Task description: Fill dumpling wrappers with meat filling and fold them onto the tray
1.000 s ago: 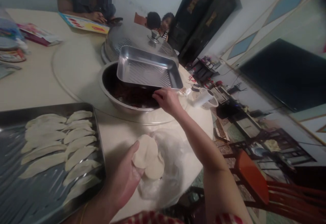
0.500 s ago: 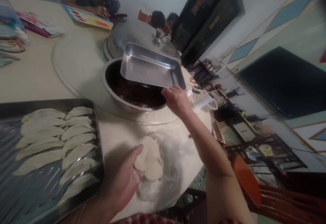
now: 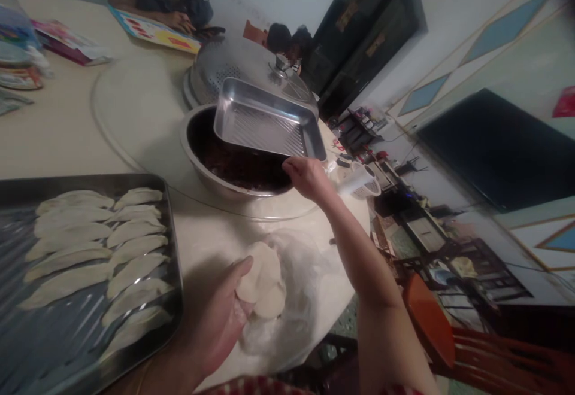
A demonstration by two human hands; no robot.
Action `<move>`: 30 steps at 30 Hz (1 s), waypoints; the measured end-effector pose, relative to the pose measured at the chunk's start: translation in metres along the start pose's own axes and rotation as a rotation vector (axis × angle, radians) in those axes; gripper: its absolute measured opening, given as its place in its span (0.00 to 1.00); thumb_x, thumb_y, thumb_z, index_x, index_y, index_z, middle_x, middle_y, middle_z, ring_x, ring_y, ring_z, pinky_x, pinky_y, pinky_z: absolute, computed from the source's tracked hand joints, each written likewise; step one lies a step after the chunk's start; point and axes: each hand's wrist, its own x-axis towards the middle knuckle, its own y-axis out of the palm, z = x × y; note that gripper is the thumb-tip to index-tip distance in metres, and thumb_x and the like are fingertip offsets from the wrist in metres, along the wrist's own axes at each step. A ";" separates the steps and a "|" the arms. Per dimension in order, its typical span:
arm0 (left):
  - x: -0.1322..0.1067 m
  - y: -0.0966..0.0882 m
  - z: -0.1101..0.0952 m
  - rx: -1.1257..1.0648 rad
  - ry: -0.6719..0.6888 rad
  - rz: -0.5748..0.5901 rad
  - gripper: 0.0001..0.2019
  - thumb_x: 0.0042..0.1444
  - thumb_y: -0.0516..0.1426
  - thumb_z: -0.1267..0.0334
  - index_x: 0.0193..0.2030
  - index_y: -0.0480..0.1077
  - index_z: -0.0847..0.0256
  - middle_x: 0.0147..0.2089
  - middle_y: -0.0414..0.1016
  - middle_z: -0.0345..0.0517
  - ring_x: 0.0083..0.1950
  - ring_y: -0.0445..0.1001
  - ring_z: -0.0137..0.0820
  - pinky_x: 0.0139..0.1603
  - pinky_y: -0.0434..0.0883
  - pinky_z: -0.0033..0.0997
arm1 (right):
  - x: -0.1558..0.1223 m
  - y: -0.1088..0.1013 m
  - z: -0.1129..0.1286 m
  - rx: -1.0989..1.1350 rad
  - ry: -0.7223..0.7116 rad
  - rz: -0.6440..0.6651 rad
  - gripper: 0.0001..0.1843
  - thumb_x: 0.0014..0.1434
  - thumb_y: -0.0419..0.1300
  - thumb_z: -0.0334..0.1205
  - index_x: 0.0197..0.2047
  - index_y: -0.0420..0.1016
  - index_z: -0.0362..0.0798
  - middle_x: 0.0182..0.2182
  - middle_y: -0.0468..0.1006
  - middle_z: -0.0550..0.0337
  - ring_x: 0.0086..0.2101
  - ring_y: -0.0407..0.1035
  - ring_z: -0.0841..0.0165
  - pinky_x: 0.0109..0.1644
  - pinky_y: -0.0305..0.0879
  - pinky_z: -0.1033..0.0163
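My left hand [image 3: 220, 311] is closed on a round dumpling wrapper [image 3: 254, 272], its thumb over the wrapper's edge. Another pale wrapper [image 3: 272, 302] overlaps it, above a clear plastic bag [image 3: 299, 293]. At the near right rim of a steel bowl [image 3: 215, 181] of dark filling [image 3: 236, 164], my right hand [image 3: 308, 176] is closed, just below the corner of a ribbed metal tray [image 3: 265, 128]. What its fingers hold is hidden. That tray lies tilted across the bowl's back. On the left, a dark baking tray [image 3: 168, 227] bears two rows of folded dumplings [image 3: 78, 242].
A large lidded steamer pot [image 3: 251, 60] stands behind the bowl. A person [image 3: 157, 0] sits across the table by a colourful board [image 3: 153, 30]. Packages [image 3: 67, 42] lie at the far left, a white basket [image 3: 371, 185] at the right edge. An orange chair [image 3: 429, 320] stands beside me.
My right hand has shifted slightly down and left at the bowl's rim. The left hand and its wrapper stay nearly still. The view has turned a little.
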 end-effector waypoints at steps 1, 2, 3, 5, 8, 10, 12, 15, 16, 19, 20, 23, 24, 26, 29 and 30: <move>0.000 0.000 0.000 0.000 0.006 -0.002 0.19 0.60 0.56 0.67 0.58 0.70 0.65 0.53 0.79 0.52 0.56 0.76 0.39 0.56 0.75 0.36 | 0.000 -0.001 0.000 0.031 -0.004 0.007 0.13 0.64 0.53 0.36 0.38 0.79 0.45 0.28 0.80 0.57 0.31 0.71 0.69 0.37 0.59 0.65; 0.000 -0.001 0.000 0.001 0.010 -0.004 0.19 0.60 0.56 0.67 0.58 0.70 0.65 0.53 0.79 0.52 0.56 0.76 0.39 0.55 0.75 0.35 | 0.000 -0.002 0.001 0.069 -0.009 0.012 0.12 0.63 0.53 0.36 0.37 0.79 0.45 0.28 0.80 0.58 0.31 0.71 0.70 0.37 0.59 0.66; -0.001 -0.001 0.001 0.004 0.010 -0.008 0.20 0.60 0.56 0.67 0.59 0.70 0.65 0.53 0.79 0.52 0.56 0.76 0.39 0.55 0.75 0.35 | -0.001 -0.002 0.001 0.111 -0.015 0.016 0.12 0.63 0.53 0.35 0.37 0.79 0.45 0.28 0.80 0.59 0.30 0.71 0.70 0.37 0.60 0.66; -0.001 -0.003 0.001 0.012 0.005 -0.011 0.20 0.60 0.56 0.67 0.59 0.70 0.65 0.53 0.79 0.52 0.55 0.77 0.39 0.54 0.76 0.34 | 0.000 -0.003 0.000 0.209 -0.027 0.022 0.11 0.62 0.54 0.35 0.35 0.78 0.46 0.27 0.80 0.60 0.31 0.72 0.70 0.37 0.61 0.66; 0.000 -0.004 0.002 0.013 0.008 -0.006 0.21 0.59 0.57 0.66 0.59 0.69 0.64 0.52 0.79 0.53 0.55 0.77 0.40 0.53 0.76 0.35 | 0.001 -0.001 -0.002 0.404 -0.029 0.032 0.11 0.61 0.55 0.38 0.34 0.78 0.47 0.27 0.81 0.61 0.31 0.73 0.70 0.36 0.63 0.66; 0.000 -0.005 0.002 0.006 0.026 0.002 0.21 0.59 0.57 0.66 0.59 0.69 0.64 0.52 0.79 0.53 0.55 0.77 0.41 0.53 0.76 0.36 | 0.003 0.002 -0.003 0.551 -0.006 0.029 0.11 0.61 0.56 0.41 0.32 0.77 0.47 0.25 0.80 0.62 0.29 0.73 0.71 0.34 0.63 0.67; 0.001 -0.004 0.002 -0.009 0.046 0.023 0.21 0.59 0.57 0.66 0.60 0.69 0.65 0.53 0.79 0.53 0.56 0.76 0.40 0.54 0.76 0.35 | 0.004 0.004 -0.002 0.699 0.049 -0.006 0.12 0.60 0.56 0.44 0.30 0.76 0.47 0.23 0.79 0.63 0.26 0.70 0.73 0.31 0.61 0.69; 0.000 -0.002 0.000 -0.027 0.059 0.032 0.20 0.60 0.56 0.67 0.60 0.69 0.65 0.54 0.78 0.53 0.56 0.76 0.39 0.54 0.75 0.34 | 0.004 0.007 0.001 0.909 0.201 -0.119 0.12 0.56 0.58 0.44 0.27 0.75 0.46 0.18 0.77 0.64 0.20 0.63 0.76 0.25 0.57 0.70; 0.000 -0.001 -0.001 -0.030 0.062 0.025 0.20 0.60 0.55 0.67 0.60 0.69 0.66 0.54 0.78 0.54 0.55 0.77 0.39 0.55 0.75 0.34 | 0.003 0.008 0.002 0.972 0.261 -0.157 0.11 0.54 0.59 0.44 0.27 0.75 0.46 0.17 0.76 0.64 0.19 0.61 0.76 0.24 0.56 0.70; 0.000 -0.001 -0.002 -0.046 0.071 0.017 0.21 0.61 0.55 0.67 0.60 0.68 0.67 0.54 0.78 0.54 0.55 0.77 0.39 0.55 0.75 0.34 | -0.001 0.009 0.003 1.124 0.412 -0.247 0.08 0.50 0.60 0.41 0.27 0.75 0.45 0.15 0.75 0.65 0.17 0.60 0.77 0.22 0.55 0.70; 0.001 -0.001 -0.002 -0.055 0.076 0.017 0.21 0.61 0.54 0.67 0.60 0.68 0.68 0.54 0.78 0.55 0.55 0.77 0.39 0.55 0.75 0.34 | -0.002 0.009 0.002 1.163 0.442 -0.272 0.07 0.49 0.60 0.40 0.27 0.75 0.45 0.15 0.75 0.65 0.17 0.60 0.77 0.22 0.55 0.70; 0.002 0.001 -0.004 -0.081 0.086 0.018 0.21 0.62 0.53 0.68 0.61 0.67 0.69 0.53 0.79 0.55 0.54 0.77 0.39 0.56 0.75 0.35 | -0.006 0.010 -0.003 1.243 0.497 -0.353 0.07 0.48 0.61 0.40 0.26 0.73 0.45 0.16 0.75 0.64 0.17 0.59 0.78 0.22 0.55 0.70; 0.002 0.001 -0.005 -0.087 0.087 0.021 0.21 0.63 0.52 0.68 0.61 0.67 0.69 0.52 0.79 0.55 0.54 0.78 0.39 0.56 0.75 0.36 | -0.007 0.009 -0.006 1.261 0.510 -0.378 0.07 0.48 0.61 0.40 0.26 0.73 0.45 0.16 0.75 0.64 0.17 0.59 0.78 0.22 0.55 0.70; 0.001 0.004 -0.007 -0.095 0.086 0.025 0.21 0.63 0.51 0.68 0.62 0.66 0.69 0.51 0.80 0.55 0.53 0.78 0.39 0.56 0.75 0.37 | -0.010 0.007 -0.012 1.286 0.516 -0.426 0.07 0.49 0.61 0.41 0.26 0.72 0.45 0.16 0.75 0.65 0.17 0.58 0.78 0.22 0.55 0.70; 0.001 0.009 -0.010 -0.107 0.096 -0.005 0.21 0.65 0.49 0.66 0.63 0.65 0.71 0.50 0.80 0.56 0.52 0.79 0.38 0.55 0.75 0.36 | -0.022 0.000 -0.019 1.272 0.473 -0.482 0.09 0.51 0.62 0.44 0.27 0.72 0.46 0.16 0.74 0.65 0.17 0.58 0.78 0.21 0.54 0.69; 0.001 0.010 -0.010 -0.114 0.104 -0.019 0.21 0.66 0.48 0.66 0.63 0.64 0.71 0.50 0.80 0.57 0.52 0.79 0.38 0.55 0.75 0.36 | -0.028 -0.004 -0.019 1.250 0.445 -0.493 0.10 0.51 0.62 0.45 0.28 0.72 0.46 0.17 0.74 0.65 0.17 0.58 0.78 0.21 0.55 0.69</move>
